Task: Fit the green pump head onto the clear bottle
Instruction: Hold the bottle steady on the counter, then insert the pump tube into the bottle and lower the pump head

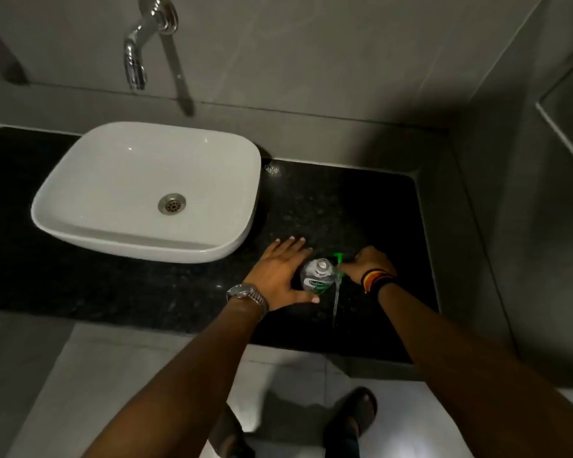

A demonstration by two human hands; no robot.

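Observation:
The clear bottle [318,276] stands upright on the black counter [361,209], its open neck facing up and a green-and-white label on its near side. My left hand [280,271] curls around the bottle's left side, thumb at the front. Just right of the bottle is the green pump head [338,259], with its pale dip tube [336,299] trailing toward the counter's front edge. My right hand [371,262] is closed on the pump head, right beside the bottle.
A white vessel basin [80,200] sits on the counter to the left, under a chrome wall tap [136,54]. Grey tiled walls close in the back and right. Water drops [272,167] glint near the back edge. My sandalled feet [354,418] show below.

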